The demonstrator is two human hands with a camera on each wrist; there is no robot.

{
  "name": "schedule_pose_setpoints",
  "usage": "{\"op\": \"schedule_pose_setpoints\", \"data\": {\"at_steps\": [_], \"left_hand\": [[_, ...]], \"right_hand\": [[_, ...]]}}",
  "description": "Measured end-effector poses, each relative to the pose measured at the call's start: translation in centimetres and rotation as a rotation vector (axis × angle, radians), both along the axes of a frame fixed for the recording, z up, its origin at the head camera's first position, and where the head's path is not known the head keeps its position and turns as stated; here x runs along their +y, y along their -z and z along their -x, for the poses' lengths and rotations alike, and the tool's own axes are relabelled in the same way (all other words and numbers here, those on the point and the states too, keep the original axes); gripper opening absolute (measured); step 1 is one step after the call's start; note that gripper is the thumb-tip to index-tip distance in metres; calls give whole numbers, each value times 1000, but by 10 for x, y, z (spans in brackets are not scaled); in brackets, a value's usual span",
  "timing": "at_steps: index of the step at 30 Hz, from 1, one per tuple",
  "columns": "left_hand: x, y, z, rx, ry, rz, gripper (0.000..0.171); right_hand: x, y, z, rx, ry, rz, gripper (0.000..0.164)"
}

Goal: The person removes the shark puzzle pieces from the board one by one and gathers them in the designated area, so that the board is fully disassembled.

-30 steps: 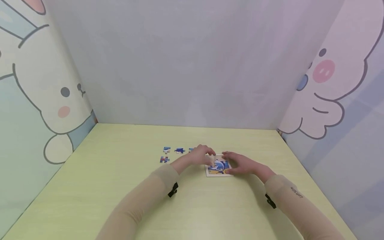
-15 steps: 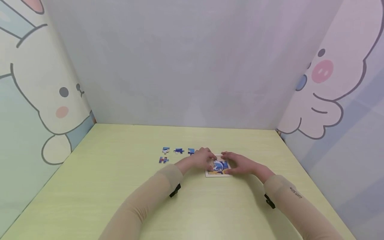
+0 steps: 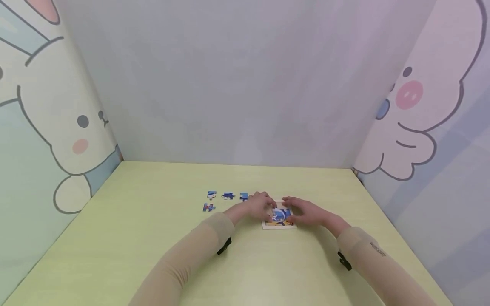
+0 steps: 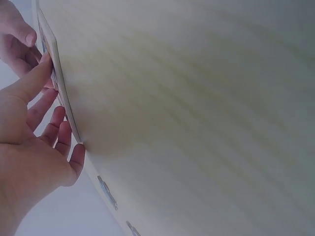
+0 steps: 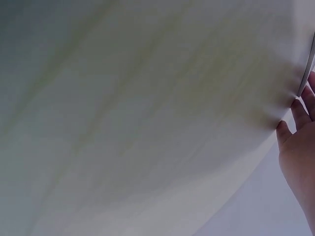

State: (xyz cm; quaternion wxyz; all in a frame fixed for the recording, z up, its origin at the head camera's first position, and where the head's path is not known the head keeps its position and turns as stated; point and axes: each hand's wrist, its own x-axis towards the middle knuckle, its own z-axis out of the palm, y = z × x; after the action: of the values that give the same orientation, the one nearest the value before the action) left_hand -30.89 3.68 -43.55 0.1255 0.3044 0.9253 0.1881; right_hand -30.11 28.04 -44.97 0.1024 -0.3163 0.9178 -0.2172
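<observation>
A small jigsaw board with a pale frame lies right of centre on the table; blue, white and orange pieces fill its lower part, while bare tan backing shows near the top. My left hand lies over the board's left side, thumb and bent fingers touching it; any piece between them is hidden. In the left wrist view that hand has its thumb on the board's face and fingertips by its edge. My right hand holds the board's right side, thumb low and fingers at the top corner. The right wrist view shows its fingertips near the table.
Left of the board lie loose jigsaw pieces: a white-and-blue one, a dark blue one, a blue one partly behind the left hand, and a red-and-blue one. Cartoon-printed walls stand around the yellow table.
The left hand has shifted slightly right and lower onto the board's left side, uncovering more of the nearest loose blue piece. The right hand stays on the board. The head view tilts slightly.
</observation>
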Motion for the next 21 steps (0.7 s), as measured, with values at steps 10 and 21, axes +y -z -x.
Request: {"op": "schedule_pose_setpoints", "data": {"at_steps": [10,21], "left_hand": [[0,3,-2,9,1,-24,48],[1,1,3,-50,-8,-158,35]], "right_hand": [[-4,2,2,77,5,32,40],[-3,2,4,50,17,17,40]]}}
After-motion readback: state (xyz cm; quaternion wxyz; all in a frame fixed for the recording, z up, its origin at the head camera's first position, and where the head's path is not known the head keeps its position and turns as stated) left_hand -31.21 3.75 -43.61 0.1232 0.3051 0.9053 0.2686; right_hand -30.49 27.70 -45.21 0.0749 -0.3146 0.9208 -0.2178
